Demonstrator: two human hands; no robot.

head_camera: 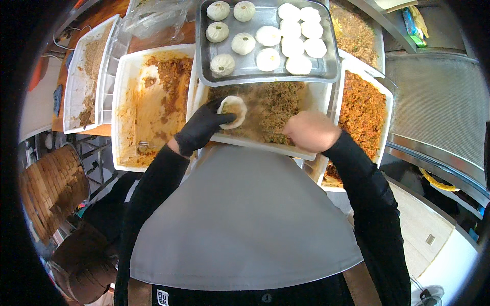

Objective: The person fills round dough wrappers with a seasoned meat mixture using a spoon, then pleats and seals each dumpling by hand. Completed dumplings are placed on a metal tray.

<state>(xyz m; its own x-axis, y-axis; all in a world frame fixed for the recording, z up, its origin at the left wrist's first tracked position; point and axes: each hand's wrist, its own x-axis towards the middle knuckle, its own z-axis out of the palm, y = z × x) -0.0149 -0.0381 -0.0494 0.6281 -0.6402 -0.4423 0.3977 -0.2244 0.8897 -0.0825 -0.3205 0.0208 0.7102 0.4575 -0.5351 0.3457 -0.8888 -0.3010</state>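
Note:
My left hand (pixel 202 124), in a black glove, holds a round dough wrapper (pixel 239 111) cupped upward, with a little brownish filling inside. It is over the left part of a white plastic tub (pixel 321 97) of green-brown minced filling (pixel 281 103). My right hand (pixel 312 131) is bare and curled low at the tub's right front, against the filling. Its fingertips are hidden, so I cannot tell whether it grips anything. Behind the tub, and overlapping its back edge, a metal tray (pixel 264 78) bears several pleated buns (pixel 243 43) and several whiter, smoother buns (pixel 298 65).
To the left stand a mostly scraped-out, orange-stained tub (pixel 130 111) and another tub (pixel 74 103) with pale brown filling. Orange-red filling (pixel 361 111) fills a tub on the right, near a mesh-topped metal surface (pixel 436 107). Plastic film (pixel 157 21) lies at the back left.

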